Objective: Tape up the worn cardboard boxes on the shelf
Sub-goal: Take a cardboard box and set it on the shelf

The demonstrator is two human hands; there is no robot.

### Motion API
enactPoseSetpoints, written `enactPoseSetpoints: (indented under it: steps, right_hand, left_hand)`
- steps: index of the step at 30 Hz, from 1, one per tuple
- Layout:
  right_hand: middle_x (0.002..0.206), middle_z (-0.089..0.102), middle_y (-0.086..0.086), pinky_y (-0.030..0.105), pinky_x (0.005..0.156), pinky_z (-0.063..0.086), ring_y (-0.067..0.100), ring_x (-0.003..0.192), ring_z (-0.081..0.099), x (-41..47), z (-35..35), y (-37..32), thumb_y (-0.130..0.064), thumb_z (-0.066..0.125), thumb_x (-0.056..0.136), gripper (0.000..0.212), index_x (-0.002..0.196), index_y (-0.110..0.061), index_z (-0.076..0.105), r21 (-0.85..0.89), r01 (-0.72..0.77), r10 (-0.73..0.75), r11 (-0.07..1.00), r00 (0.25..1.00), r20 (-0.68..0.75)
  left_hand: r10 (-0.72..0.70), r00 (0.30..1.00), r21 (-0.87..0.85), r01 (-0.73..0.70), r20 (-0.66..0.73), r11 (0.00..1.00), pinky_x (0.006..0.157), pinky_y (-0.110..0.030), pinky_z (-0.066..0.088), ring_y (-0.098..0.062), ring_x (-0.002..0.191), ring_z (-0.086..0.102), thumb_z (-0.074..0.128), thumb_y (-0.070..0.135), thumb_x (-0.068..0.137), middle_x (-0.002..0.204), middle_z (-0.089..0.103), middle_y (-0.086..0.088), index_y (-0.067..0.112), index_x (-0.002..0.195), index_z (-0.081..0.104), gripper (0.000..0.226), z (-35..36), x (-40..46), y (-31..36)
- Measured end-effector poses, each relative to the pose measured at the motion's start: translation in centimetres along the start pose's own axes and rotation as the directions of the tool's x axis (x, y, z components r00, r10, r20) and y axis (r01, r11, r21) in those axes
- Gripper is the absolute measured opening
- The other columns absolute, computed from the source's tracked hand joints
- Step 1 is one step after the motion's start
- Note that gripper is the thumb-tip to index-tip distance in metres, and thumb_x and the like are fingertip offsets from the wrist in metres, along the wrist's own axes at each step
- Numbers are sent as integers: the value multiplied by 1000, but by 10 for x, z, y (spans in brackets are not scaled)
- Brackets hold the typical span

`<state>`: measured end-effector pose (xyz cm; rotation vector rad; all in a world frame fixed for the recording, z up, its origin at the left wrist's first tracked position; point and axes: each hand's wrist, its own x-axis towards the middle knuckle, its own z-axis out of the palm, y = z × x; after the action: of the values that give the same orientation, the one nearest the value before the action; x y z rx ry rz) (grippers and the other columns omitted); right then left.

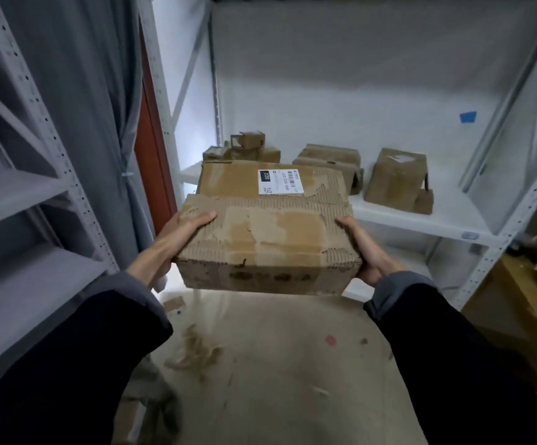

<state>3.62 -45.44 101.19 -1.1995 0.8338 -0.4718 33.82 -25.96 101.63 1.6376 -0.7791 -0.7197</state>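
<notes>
A worn cardboard box (pixel 267 232) with peeled, ragged top flaps and a white label hangs in the air in front of the white shelf (pixel 421 220). My left hand (pixel 177 239) grips its left side, fingers over the top edge. My right hand (pixel 366 252) grips its right side from below and the side. Several other worn cardboard boxes stand on the shelf behind: a small stack (pixel 244 147) at the back left, a flat one (pixel 328 162) in the middle, a taller one (pixel 395 178) at the right. No tape roll is in view.
Grey metal shelving (pixel 20 194) stands at my left with a grey curtain (pixel 100 91) beside it. The concrete floor (pixel 276 364) below carries cardboard scraps. A wooden bench (pixel 523 309) with clutter sits at the right. A blue tape patch (pixel 467 117) marks the back wall.
</notes>
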Motion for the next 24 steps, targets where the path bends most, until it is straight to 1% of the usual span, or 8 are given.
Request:
enactPoseSetpoints:
  steps: [2,4,8,13,16,19,22,24]
  right_hand:
    - [86,74,0,35,74,51,19,75,70,28,4,-11,-59,49,93,38,107,-28,65,2,-4,4,1000,1000,-2]
    - [87,75,1,36,77,52,19,77,70,56,9,-19,-60,49,92,39,107,-28,66,-16,-4,3,1000,1000,-19]
    - [89,75,2,37,79,52,20,80,71,117,15,-28,-62,50,90,43,108,-27,67,-38,-14,11,999,998,-61]
    - [95,75,1,38,81,53,21,83,71,187,22,-41,-62,54,88,45,113,-29,69,39,13,-7,999,988,-151]
    - [100,75,2,39,83,52,22,86,71,218,18,-57,-59,53,89,42,112,-28,70,104,69,-46,992,977,-209]
    - [103,74,2,42,89,50,23,91,69,241,5,-74,-58,53,90,41,112,-29,71,123,126,-89,984,960,-267]
    - [102,74,1,37,80,52,22,88,70,260,-18,-89,-60,53,89,45,117,-28,69,126,150,-103,981,942,-320]
    - [101,72,0,34,74,51,21,85,69,275,-36,-98,-62,52,88,45,115,-29,69,114,155,-105,981,926,-362]
  left_hand:
    - [-3,1000,1,3,-12,1000,91,-38,55,-15,96,74,78,73,66,106,76,9,41,128,60,72,-7,27,2]
    - [2,1000,-6,-2,15,1000,94,-40,54,-16,97,74,78,73,66,107,76,8,41,128,60,72,-13,56,2]
    - [18,997,16,-19,75,1000,95,-40,54,-15,96,74,73,63,79,104,77,7,39,118,63,46,-19,120,-4]
    - [26,991,-15,-24,129,1000,88,-39,56,-17,96,74,75,57,80,103,77,7,37,116,65,43,-22,223,-5]
    - [33,976,-26,-28,215,999,89,-41,57,-21,97,74,78,55,79,109,76,4,32,125,63,53,-17,286,8]
    - [29,961,-43,-18,276,999,87,-42,58,-21,97,74,82,56,73,109,76,4,32,127,62,62,-2,345,27]
    - [43,937,-40,-31,347,999,88,-46,58,-21,99,74,83,58,70,111,76,3,29,129,61,69,22,389,43]
    - [58,919,-37,-48,391,998,90,-46,58,-22,99,74,79,56,75,110,76,3,30,127,63,60,43,416,50]
